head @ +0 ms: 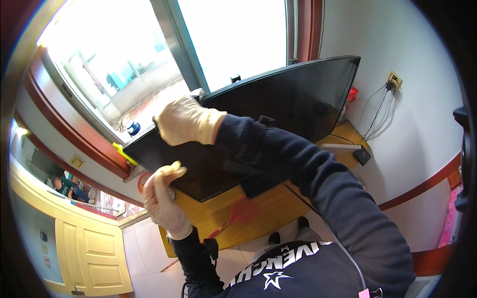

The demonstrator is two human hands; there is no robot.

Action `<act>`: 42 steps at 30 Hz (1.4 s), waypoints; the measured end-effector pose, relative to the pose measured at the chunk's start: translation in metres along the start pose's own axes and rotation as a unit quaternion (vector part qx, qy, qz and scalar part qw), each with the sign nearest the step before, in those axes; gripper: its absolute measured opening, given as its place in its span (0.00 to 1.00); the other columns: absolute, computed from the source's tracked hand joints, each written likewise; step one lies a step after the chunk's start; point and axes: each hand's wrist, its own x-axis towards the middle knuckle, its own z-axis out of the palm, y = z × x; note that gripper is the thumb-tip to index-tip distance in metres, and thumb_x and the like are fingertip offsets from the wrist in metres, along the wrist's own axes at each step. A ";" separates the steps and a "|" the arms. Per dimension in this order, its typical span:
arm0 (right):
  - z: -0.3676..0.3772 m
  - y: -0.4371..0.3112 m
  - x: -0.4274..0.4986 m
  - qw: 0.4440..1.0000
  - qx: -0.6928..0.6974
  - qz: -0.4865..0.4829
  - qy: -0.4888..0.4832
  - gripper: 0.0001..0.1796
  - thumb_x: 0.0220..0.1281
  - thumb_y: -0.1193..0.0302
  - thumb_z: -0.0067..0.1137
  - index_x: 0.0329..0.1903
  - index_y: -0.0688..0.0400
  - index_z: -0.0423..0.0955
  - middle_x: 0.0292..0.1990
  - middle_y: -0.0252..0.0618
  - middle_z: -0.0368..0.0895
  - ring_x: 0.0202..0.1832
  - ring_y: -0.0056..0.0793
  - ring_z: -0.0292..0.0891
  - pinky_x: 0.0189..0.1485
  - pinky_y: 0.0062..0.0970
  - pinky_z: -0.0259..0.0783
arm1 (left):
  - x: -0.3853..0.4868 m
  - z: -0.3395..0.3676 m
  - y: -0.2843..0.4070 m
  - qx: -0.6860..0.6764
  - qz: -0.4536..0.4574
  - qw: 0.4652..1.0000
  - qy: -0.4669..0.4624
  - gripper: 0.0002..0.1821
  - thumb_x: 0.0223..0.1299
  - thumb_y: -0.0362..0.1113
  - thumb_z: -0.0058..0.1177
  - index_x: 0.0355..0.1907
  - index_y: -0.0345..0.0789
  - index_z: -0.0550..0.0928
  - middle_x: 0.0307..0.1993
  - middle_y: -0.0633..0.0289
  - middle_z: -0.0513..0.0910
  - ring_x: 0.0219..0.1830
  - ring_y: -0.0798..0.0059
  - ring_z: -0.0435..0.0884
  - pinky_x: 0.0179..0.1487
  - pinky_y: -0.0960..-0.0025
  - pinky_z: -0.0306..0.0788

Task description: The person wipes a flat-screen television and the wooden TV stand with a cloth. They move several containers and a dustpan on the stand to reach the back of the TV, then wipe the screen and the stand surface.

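Observation:
A large black flat-screen television stands tilted in my view on a yellow wooden table. My right hand, in a pale rubber glove, is closed in a fist at the top edge of the television, towards its left end. A greyish-white piece, seemingly a cloth, shows beyond the knuckles; the fingers hide most of it. My left hand, gloved likewise, is raised in front of the screen's lower left corner. Its thumb and fingers come together, with nothing visible between them.
A red fly swatter lies on the table, its handle past the front edge. A black box and a white device sit at the right. Cords run to a wall socket. Windows stand behind; a person sits far left.

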 end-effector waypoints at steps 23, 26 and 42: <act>-0.018 0.208 -0.148 0.966 -0.183 -0.060 0.173 0.25 0.69 0.44 0.57 0.43 0.55 0.80 0.30 0.38 0.82 0.31 0.31 0.82 0.32 0.30 0.76 | 0.063 0.037 -0.057 0.198 0.136 0.970 0.033 0.18 0.76 0.28 0.48 0.65 0.31 0.76 0.60 0.56 0.81 0.48 0.78 0.84 0.52 0.77 0.78; -0.049 0.272 -0.197 0.961 -0.198 -0.044 0.188 0.24 0.72 0.48 0.54 0.48 0.55 0.83 0.33 0.38 0.85 0.35 0.30 0.83 0.34 0.31 0.77 | 0.061 0.038 -0.054 0.224 0.131 0.966 0.025 0.18 0.76 0.28 0.48 0.65 0.32 0.76 0.61 0.57 0.81 0.48 0.80 0.84 0.50 0.78 0.78; -0.031 0.160 -0.139 0.965 -0.260 0.016 0.013 0.14 0.68 0.64 0.55 0.44 0.61 0.83 0.31 0.44 0.83 0.33 0.38 0.81 0.34 0.46 0.76 | 0.061 0.043 -0.047 0.256 0.130 0.957 0.033 0.16 0.76 0.30 0.50 0.61 0.26 0.78 0.58 0.56 0.81 0.57 0.74 0.80 0.62 0.75 0.73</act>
